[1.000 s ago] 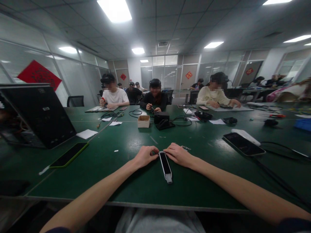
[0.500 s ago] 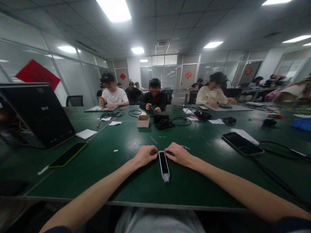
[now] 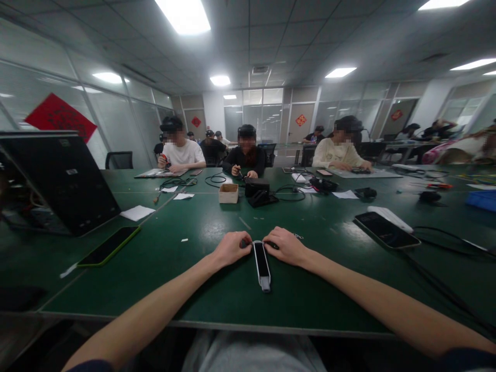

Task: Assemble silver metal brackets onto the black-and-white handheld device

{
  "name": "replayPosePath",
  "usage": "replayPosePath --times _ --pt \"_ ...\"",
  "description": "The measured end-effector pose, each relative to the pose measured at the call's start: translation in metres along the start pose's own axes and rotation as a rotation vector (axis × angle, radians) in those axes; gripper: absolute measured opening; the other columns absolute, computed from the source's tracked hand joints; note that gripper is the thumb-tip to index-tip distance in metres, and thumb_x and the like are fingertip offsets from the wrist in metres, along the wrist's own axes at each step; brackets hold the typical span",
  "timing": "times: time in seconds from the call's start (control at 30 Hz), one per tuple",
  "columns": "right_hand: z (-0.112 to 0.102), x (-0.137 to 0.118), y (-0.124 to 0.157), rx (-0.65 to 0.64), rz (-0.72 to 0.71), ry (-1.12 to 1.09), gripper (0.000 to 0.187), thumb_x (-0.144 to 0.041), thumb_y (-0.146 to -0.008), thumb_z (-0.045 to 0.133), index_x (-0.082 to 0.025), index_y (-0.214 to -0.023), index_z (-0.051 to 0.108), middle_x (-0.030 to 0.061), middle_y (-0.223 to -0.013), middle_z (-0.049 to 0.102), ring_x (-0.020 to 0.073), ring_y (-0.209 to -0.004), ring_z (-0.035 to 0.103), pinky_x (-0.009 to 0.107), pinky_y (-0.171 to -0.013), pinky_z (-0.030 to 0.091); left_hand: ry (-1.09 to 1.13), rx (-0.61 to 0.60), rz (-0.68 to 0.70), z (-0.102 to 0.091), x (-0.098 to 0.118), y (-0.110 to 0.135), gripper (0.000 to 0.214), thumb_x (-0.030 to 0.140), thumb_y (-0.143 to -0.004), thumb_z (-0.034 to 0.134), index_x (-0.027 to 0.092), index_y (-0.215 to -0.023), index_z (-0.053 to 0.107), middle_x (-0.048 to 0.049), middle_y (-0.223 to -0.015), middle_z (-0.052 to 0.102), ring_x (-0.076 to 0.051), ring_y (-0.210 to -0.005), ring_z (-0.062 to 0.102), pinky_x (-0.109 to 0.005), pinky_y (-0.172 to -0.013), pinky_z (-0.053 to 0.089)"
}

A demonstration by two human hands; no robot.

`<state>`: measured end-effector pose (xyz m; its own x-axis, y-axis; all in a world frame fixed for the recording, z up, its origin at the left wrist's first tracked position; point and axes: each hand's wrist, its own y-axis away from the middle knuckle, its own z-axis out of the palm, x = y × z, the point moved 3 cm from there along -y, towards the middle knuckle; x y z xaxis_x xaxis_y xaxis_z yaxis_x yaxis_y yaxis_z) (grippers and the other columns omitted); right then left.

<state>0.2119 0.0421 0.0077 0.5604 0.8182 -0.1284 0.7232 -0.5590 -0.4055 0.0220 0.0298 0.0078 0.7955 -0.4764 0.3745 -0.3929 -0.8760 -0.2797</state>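
Dark green tabletop (image 3: 201, 294) runs across a crowded workroom. Close to its near edge lies a slim black-and-white handheld device (image 3: 262, 266), pointing away from the person seated there. A left hand (image 3: 231, 249) and a right hand (image 3: 284, 247) rest at either side of its far end, fingers curled together, tips at its sides; whether they clamp it, I cannot tell. Left of the device lies a green-edged smartphone (image 3: 108, 246), right of it a black smartphone (image 3: 386, 230). Beyond it stands a small open wooden box (image 3: 228, 193), then a co-worker in black (image 3: 246, 157).
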Motion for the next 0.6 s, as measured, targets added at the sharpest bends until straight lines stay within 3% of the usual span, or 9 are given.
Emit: replayPosePath --times 0.6 --pt "-0.0044 -0.0002 -0.0017 -0.054 -0.005 0.077 0.021 -0.024 -0.088 0.056 -0.014 -0.100 0.070 0.0099 -0.096 0.068 0.0209 -0.089 0.058 0.033 -0.079 0.046 -0.017 -0.005 0.006 0.0021 -0.0009 -0.0007 0.014 0.025 -0.079 0.061 0.018 -0.090 0.067 -0.0003 -0.076 0.067 -0.014 -0.064 0.059 -0.023 -0.060 0.042"
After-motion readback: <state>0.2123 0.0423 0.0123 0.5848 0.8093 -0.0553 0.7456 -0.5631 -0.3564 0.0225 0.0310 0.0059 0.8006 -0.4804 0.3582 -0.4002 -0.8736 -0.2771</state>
